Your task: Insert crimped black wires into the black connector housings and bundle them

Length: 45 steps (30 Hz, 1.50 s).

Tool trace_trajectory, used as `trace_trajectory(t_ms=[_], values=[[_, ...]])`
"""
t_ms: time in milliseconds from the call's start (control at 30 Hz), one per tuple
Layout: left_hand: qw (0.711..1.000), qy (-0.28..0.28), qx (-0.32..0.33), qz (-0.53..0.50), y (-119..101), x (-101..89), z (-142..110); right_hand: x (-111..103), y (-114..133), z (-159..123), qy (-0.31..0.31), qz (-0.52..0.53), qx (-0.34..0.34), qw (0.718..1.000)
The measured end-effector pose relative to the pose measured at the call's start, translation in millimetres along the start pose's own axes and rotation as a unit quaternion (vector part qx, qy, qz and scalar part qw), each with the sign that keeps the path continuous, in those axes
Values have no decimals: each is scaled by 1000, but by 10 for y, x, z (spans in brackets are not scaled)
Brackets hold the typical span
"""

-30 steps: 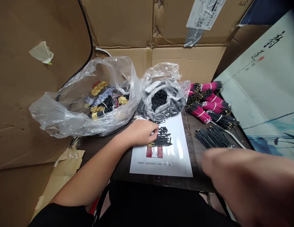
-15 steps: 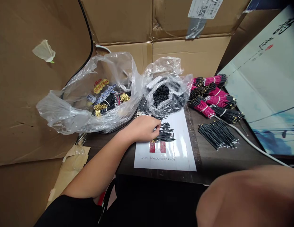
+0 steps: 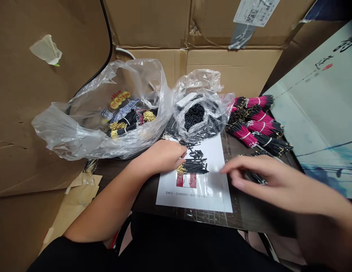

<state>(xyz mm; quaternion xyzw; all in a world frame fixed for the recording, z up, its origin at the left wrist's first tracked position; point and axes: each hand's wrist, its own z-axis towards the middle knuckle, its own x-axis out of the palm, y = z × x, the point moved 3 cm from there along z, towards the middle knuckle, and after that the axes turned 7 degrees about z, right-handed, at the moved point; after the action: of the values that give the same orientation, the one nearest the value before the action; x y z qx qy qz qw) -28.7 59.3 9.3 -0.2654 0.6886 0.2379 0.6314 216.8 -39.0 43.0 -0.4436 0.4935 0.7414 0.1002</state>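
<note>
My left hand (image 3: 164, 155) is closed at the left end of a row of short black wires with gold tips (image 3: 193, 166); whatever its fingers pinch is hidden. The wires lie on a white printed sheet (image 3: 170, 202). Just above them are small loose black sleeves (image 3: 197, 154). To the right, my right hand (image 3: 258, 179) hovers over the table with fingers apart and nothing visible in them, slightly blurred. It partly covers a pile of black wires (image 3: 256, 177).
A clear plastic bag (image 3: 79, 139) with bundled gold-tipped wires stands at the left. Behind the sheet is a bag of black sleeves (image 3: 218, 121). Banded pink and black wire bundles (image 3: 262, 124) lie back right. Cardboard (image 3: 232, 71) walls the back; a pale printed panel (image 3: 320, 102) leans right.
My right hand has come up from the lower right corner to over the table beside the sheet. My left hand has shifted slightly left, uncovering more gold tips. The camera view has moved a little.
</note>
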Motion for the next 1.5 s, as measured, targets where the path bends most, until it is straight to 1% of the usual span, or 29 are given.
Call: trace_trajectory(t_ms=[33, 67, 100, 133, 200, 300, 400, 633, 700, 800, 933, 1033, 1200, 1333, 1433, 1500], values=[[1000, 7, -2, 0, -1, 1, 3, 48, -140, 212, 25, 10, 25, 999], [1000, 12, -1, -1, -5, 0, 7, 105, -281, 379, 30, 14, 58, 998], [1000, 16, 0, -1, -11, -3, 11, 169, -393, 500, 23, -2, 64, 998], [1000, 20, 2, -2, -19, -6, 15, 242, -479, 573, 22, -12, 61, 998], [1000, 29, 5, -2, -35, -12, 22, 377, -579, 611, 20, -34, 61, 997], [999, 41, 1, 1, -53, -11, 35, 496, -579, 573, 16, -70, 63, 995], [999, 42, -3, 6, -66, -1, 49, 539, -533, 578, 2, -99, 64, 993], [999, 38, -1, 7, -74, 18, 66, 646, -511, 646, -4, -182, 34, 983], [999, 37, -1, 2, -68, 9, 61, 660, -500, 646, -9, -194, 32, 981], [999, 37, -3, -12, -58, -17, 41, 649, -463, 634, -4, -170, 20, 985], [997, 58, 5, -44, -64, -34, 10, 601, -406, 594, 16, -139, 3, 990], [997, 69, 14, -44, -82, -32, 5, 591, -379, 557, 38, -145, -8, 989], [997, 66, 20, -40, -118, -77, 4, 604, -362, 530, 54, -154, -18, 986], [996, 71, 17, -53, -152, -140, -12, 540, -388, 523, 54, -112, -11, 992], [994, 94, 14, -57, -179, -136, -19, 447, -452, 517, 37, -80, 5, 996], [994, 98, 19, -48, -198, -119, -14, 411, -503, 516, 37, -82, 14, 996]])
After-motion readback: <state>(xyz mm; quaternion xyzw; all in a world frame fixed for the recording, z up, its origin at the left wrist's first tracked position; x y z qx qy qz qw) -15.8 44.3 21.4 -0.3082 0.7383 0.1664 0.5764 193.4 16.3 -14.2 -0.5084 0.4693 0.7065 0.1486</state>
